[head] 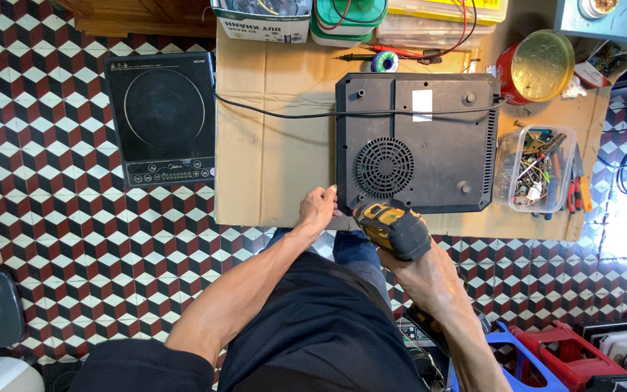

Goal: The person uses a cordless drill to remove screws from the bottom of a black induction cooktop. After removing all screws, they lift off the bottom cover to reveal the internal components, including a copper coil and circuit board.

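Right now our left hand (318,207) pins the near-left corner of the upturned black cooktop (416,141) on the cardboard sheet (273,156) to steady it, while our right hand (429,272) clamps the yellow-black power screwdriver (393,226) at that edge.

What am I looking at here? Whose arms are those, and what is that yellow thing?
This one picture comes from a camera worn on a person's head, looking down, so the arms are that person's own. On a sheet of cardboard on the tiled floor lies a black cooker, turned upside down, so you see its round fan grille. The left hand rests on the cooker's near corner. The right hand holds a yellow and black power screwdriver, its tip at the cooker's near edge. A second cooker lies face up to the left. A clear box of tools and a red tub sit to the right.
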{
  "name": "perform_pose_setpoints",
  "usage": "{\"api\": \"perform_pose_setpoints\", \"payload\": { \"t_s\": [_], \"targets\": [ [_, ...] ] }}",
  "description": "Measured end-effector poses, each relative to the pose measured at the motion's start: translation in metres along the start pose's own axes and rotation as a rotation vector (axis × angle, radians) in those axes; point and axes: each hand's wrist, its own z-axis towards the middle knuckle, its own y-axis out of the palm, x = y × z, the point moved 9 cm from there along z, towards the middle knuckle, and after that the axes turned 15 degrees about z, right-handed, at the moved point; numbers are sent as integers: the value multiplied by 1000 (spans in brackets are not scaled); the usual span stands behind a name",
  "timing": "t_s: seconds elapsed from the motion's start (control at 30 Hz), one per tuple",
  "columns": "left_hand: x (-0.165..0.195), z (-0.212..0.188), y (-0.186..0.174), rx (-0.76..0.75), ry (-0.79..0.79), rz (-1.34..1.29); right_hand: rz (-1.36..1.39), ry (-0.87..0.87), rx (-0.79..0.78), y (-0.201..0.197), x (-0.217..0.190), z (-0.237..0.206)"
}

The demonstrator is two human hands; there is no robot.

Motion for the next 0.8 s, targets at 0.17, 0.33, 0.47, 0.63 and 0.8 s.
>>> {"api": "perform_pose_setpoints", "payload": {
  "t_s": [0.17,0.33,0.47,0.63,0.8],
  "targets": [
    [0,1,1,-9,14,22,13,-46,-26,0,-3,0],
    [1,1,2,-22,10,0,99,-78,-14,-4,-4,-5],
    [3,-1,4,-33,-10,-69,101,-106,-2,-6,-3,-8],
    [3,-3,3,-48,-40,-106,68,-15,-17,-4,9,-9],
    [-6,-5,6,-142,-99,-112,52,-37,-2,-4,11,-9]
  ]
}}
